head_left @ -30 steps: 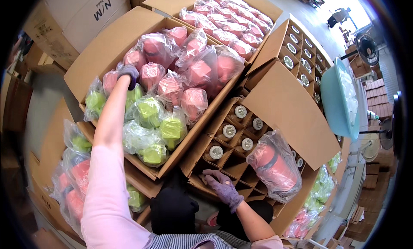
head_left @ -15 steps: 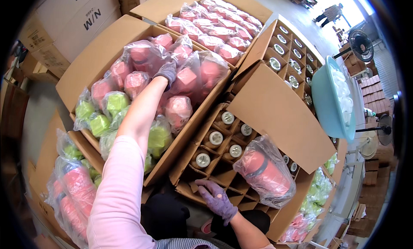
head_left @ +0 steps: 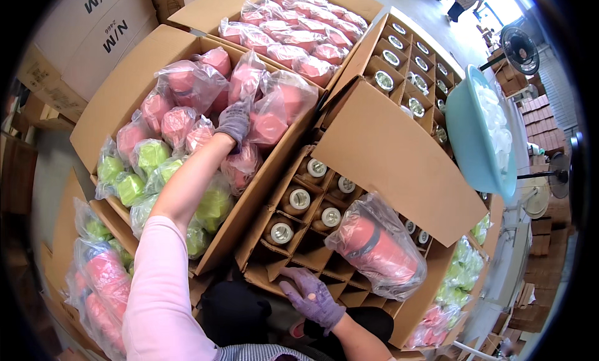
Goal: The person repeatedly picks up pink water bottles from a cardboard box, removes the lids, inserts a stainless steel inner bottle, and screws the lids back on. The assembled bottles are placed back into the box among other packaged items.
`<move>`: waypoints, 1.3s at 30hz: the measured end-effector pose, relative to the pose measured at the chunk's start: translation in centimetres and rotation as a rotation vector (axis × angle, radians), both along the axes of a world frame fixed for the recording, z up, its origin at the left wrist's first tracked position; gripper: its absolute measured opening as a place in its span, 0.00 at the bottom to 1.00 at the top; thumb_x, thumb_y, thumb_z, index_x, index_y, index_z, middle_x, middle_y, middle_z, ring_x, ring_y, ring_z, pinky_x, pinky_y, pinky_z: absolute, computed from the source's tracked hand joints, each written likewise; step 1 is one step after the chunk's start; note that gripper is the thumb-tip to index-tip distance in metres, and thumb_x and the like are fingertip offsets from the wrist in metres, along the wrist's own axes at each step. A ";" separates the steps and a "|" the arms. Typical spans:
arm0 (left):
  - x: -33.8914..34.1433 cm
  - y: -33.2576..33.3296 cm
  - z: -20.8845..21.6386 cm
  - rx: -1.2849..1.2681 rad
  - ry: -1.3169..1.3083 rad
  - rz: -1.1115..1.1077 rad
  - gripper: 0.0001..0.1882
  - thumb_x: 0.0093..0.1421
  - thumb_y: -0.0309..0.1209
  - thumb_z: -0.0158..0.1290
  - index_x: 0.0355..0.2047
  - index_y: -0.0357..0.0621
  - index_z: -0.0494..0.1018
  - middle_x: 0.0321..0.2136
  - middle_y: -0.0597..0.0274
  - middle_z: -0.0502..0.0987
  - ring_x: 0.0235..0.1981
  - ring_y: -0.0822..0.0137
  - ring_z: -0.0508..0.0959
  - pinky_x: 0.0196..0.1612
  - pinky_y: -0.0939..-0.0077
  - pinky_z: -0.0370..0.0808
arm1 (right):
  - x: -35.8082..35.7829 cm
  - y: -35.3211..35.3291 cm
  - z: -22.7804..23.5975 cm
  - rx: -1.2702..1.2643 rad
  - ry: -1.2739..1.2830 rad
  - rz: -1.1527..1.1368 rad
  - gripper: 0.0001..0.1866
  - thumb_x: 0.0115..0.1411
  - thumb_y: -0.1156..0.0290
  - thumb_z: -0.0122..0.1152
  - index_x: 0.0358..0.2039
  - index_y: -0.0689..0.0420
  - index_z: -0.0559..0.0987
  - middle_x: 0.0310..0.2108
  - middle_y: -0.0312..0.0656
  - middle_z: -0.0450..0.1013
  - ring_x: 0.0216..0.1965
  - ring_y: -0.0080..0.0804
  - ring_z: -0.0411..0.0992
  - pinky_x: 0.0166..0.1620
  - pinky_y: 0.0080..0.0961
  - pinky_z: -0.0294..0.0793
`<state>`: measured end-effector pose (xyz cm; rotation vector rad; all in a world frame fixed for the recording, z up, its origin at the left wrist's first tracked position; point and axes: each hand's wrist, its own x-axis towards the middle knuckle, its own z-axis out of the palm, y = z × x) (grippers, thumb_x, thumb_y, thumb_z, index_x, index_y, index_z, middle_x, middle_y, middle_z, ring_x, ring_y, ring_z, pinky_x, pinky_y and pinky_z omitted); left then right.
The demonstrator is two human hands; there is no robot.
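Note:
My left hand (head_left: 234, 121), in a grey glove, reaches far into a large open carton (head_left: 118, 86) packed with pink bagged bottles (head_left: 181, 86) and green bagged bottles (head_left: 146, 158). Its fingers curl down over a pink bagged bottle (head_left: 271, 121) in the middle of the pile. My right hand (head_left: 312, 297), in a purple glove, lies flat with fingers spread on the near edge of a divided carton (head_left: 299, 248). Brown bottles with silver caps (head_left: 299, 199) stand in its cells. One pink bagged bottle (head_left: 380, 252) lies across its dividers, just right of my right hand.
A second carton of pink bags (head_left: 299, 24) and another divided carton (head_left: 405, 55) stand further back. A teal basin (head_left: 474, 130) sits at the right, with a fan (head_left: 518, 49) beyond. Loose bags of pink bottles (head_left: 100, 292) lie lower left, green ones (head_left: 462, 267) lower right.
My left hand has moved from the far left of the big carton across to its middle and come down on a pink bag. My right hand stays on the divided carton's edge.

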<state>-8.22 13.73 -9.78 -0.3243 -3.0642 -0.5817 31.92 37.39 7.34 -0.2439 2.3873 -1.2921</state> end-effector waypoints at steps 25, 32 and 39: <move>7.6 -14.7 8.3 0.929 0.036 0.155 0.16 0.60 0.29 0.59 0.48 0.39 0.80 0.47 0.56 0.82 0.46 0.64 0.79 0.51 0.69 0.74 | 5.3 -2.2 1.0 0.310 0.029 0.263 0.31 0.66 0.50 0.52 0.63 0.55 0.67 0.60 0.54 0.65 0.59 0.54 0.66 0.59 0.49 0.67; 9.1 -15.6 6.5 0.218 0.115 0.368 0.29 0.64 0.47 0.52 0.60 0.45 0.69 0.53 0.56 0.79 0.54 0.58 0.76 0.61 0.55 0.62 | 7.7 -4.2 1.0 0.392 -0.001 0.260 0.31 0.65 0.49 0.54 0.63 0.52 0.66 0.63 0.54 0.62 0.59 0.56 0.66 0.60 0.53 0.66; 11.2 -7.5 8.3 -0.153 0.045 0.315 0.25 0.70 0.48 0.38 0.63 0.61 0.67 0.56 0.59 0.77 0.58 0.54 0.75 0.67 0.33 0.42 | 8.7 -2.9 1.8 0.558 -0.042 0.168 0.32 0.64 0.48 0.55 0.64 0.51 0.66 0.64 0.53 0.61 0.59 0.55 0.67 0.59 0.53 0.67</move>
